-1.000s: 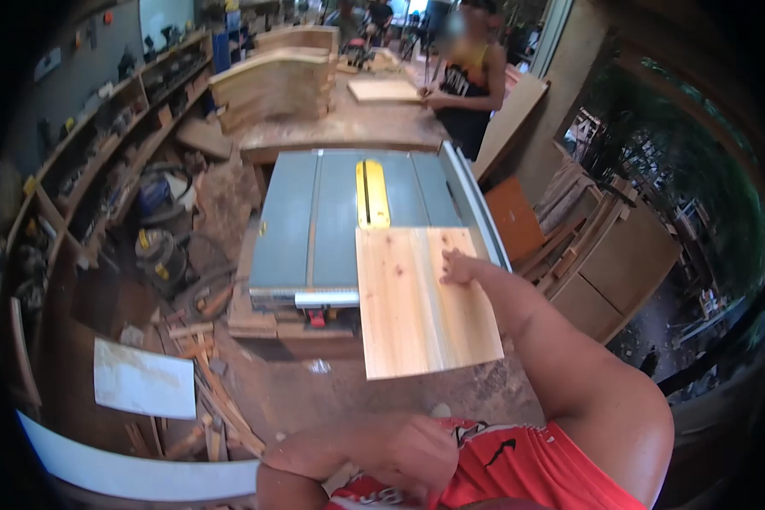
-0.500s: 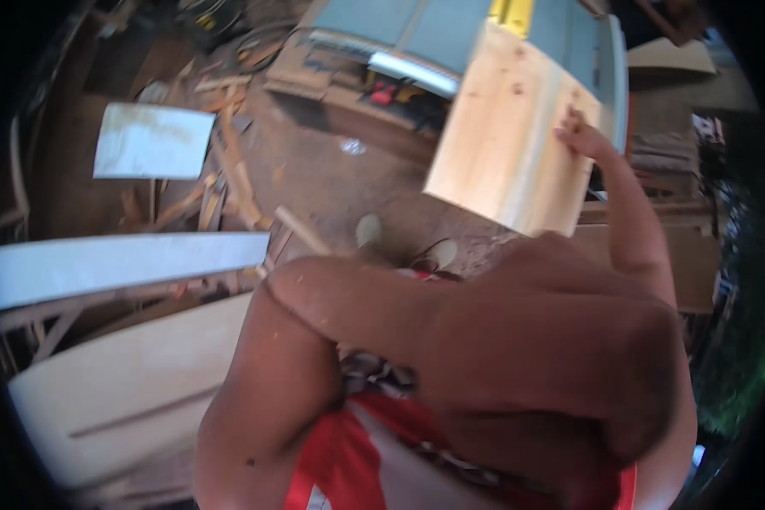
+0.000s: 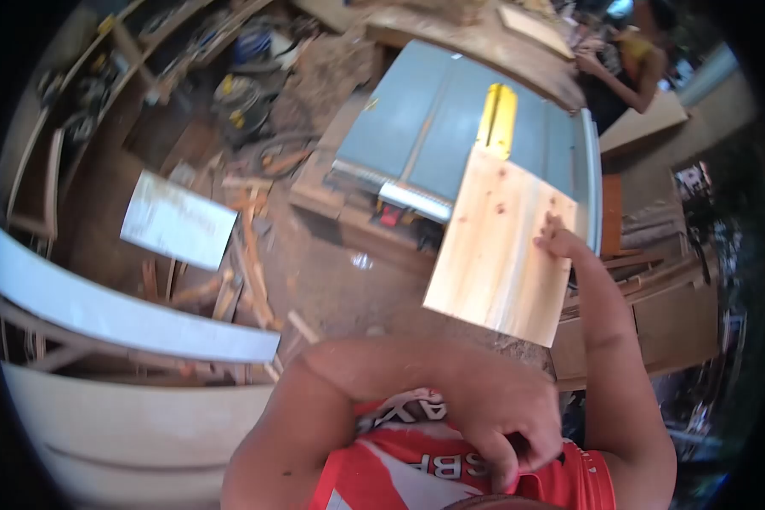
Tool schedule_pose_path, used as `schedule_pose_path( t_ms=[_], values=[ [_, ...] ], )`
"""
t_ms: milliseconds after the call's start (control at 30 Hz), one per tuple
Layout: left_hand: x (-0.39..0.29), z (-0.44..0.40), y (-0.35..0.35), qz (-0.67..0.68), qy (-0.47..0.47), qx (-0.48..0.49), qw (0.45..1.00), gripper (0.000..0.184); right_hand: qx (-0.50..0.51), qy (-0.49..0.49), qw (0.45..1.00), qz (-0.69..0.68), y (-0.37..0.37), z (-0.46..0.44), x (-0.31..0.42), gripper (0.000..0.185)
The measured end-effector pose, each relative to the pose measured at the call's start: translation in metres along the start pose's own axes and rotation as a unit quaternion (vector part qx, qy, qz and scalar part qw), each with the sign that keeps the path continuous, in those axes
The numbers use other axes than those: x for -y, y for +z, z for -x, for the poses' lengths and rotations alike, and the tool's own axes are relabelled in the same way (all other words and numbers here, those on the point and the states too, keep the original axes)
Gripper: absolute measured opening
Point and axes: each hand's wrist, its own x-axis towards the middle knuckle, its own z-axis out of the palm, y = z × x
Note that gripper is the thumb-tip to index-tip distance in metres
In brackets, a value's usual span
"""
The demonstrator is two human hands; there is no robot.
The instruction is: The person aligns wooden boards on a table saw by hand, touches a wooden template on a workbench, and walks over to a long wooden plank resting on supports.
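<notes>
The wooden board (image 3: 506, 246) lies with its far part upon the blue-grey saw table (image 3: 391, 106), and its near part reaches out past the front edge, toward the person; its far left corner comes over the near end of the yellow insert (image 3: 497, 119), while its right side is near the long metal fence (image 3: 594, 183), though I cannot tell if these two touch; the right hand (image 3: 554, 238) rests on the top of the board, near its right edge, with the fingers spread and not closed around anything; the left arm is folded across the chest, and the left hand (image 3: 518, 425) is before the red and white shirt (image 3: 382, 467), with its fingers curled, but whether they hold some cloth or nothing I cannot tell; the step in hand, as I judge it, is the steadying of the board on the table; a next move of this board would call, in my opinion, for even support of the overhanging part and for fingers kept away from the slot in the insert; as for writing, the shirt carries large letters, upside down in this view, of which an S and a B seem readable, but not the whole word; the white panel (image 3: 178, 221) on the left has faint marks which I cannot read; no brand on the saw table can be made out.
</notes>
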Motion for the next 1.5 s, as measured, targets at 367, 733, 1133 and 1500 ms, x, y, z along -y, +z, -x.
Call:
schedule_pose_path(
  t_ms=[367, 733, 1133, 1500],
  values=[
    [0.131, 0.276, -0.01, -0.45, -0.456, -0.26, 0.723, 0.053, -0.017, 0.041, 0.997, 0.066, 0.003, 0.002, 0.014, 0.103],
    [0.141, 0.241, -0.003, -0.101, -0.447, -0.501, 0.734, 0.068, 0.001, 0.06, 0.997, 0.046, 0.003, 0.003, 0.015, 0.104],
    [0.149, 0.231, -0.046, -0.185, -0.455, -0.476, 0.729, 0.07, -0.016, 0.035, 0.998, 0.052, 0.003, 0.002, 0.011, 0.103],
    [0.157, 0.227, -0.08, -0.147, -0.487, -0.514, 0.691, 0.064, 0.002, 0.05, 0.998, 0.031, -0.003, 0.006, 0.016, 0.102]
  ],
)
